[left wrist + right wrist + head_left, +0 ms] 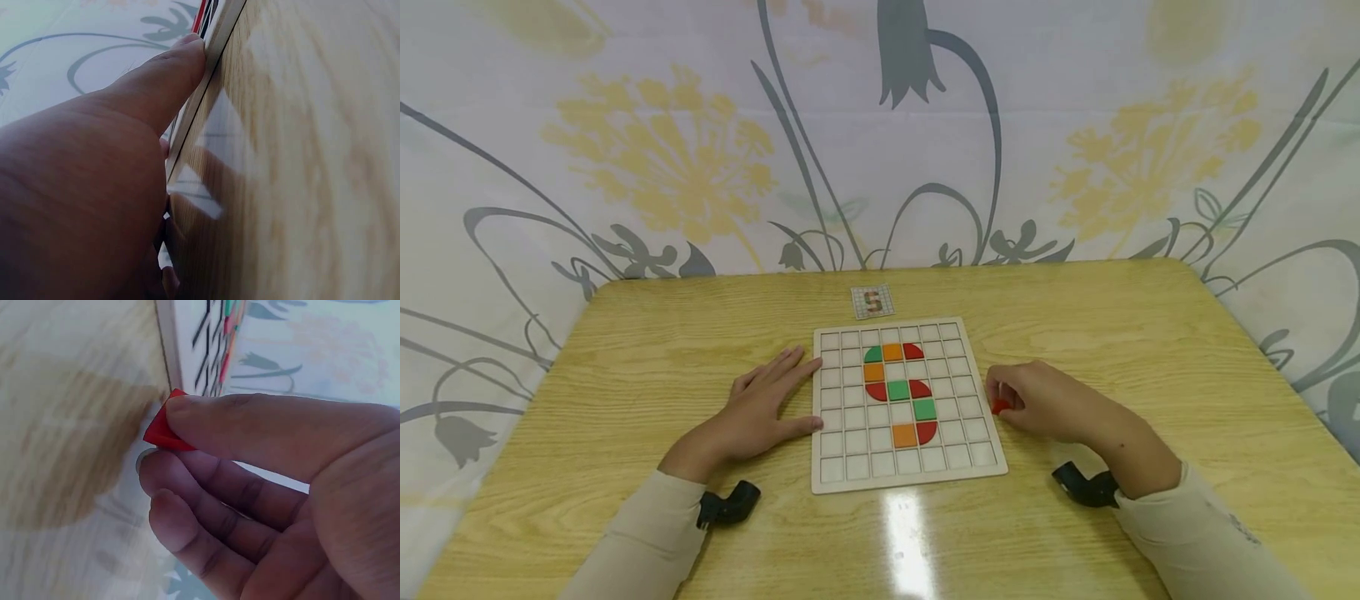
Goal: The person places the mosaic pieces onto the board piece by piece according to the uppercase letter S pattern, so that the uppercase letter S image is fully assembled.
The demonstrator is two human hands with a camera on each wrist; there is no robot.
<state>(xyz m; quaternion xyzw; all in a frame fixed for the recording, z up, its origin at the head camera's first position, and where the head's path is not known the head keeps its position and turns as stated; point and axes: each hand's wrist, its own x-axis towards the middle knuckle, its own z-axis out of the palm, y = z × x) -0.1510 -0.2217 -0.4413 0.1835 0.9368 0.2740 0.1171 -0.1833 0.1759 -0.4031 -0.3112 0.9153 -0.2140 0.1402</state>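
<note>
- Nearest the wearer, two cream sleeves come in from the lower corners of the head view, each with a black wrist camera mount (730, 503) resting on the wooden table (1150, 350).
- The left hand (752, 412) lies flat and relaxed on the table at the board's 9 o'clock side, fingers straight. Its thumb (169, 81) touches the board's left edge, as the left wrist view shows up close; it grasps nothing.
- The right hand (1041, 400) rests on the table at the board's 3 o'clock side, just beside the rim, fingers curled. It pinches a small red piece (164, 430) between thumb and fingertips; in the head view this piece (1000, 407) shows only as a red speck at the fingertips.
- Between the hands lies the white grid board (842, 475), flat on the table. Coloured tiles in its cells form an S shape: green, orange and red at the top, orange and red below them on the left, a green square (898, 389) in the middle with red at its 3 o'clock, green lower right, then orange and a red quarter-round (927, 431) at the bottom.
- Beyond the board, at its 12 o'clock and a little apart, lies a small pattern card (872, 302) showing an S figure.
- Farthest back hangs a pale floral curtain (662, 150) with yellow blooms and grey stems.
</note>
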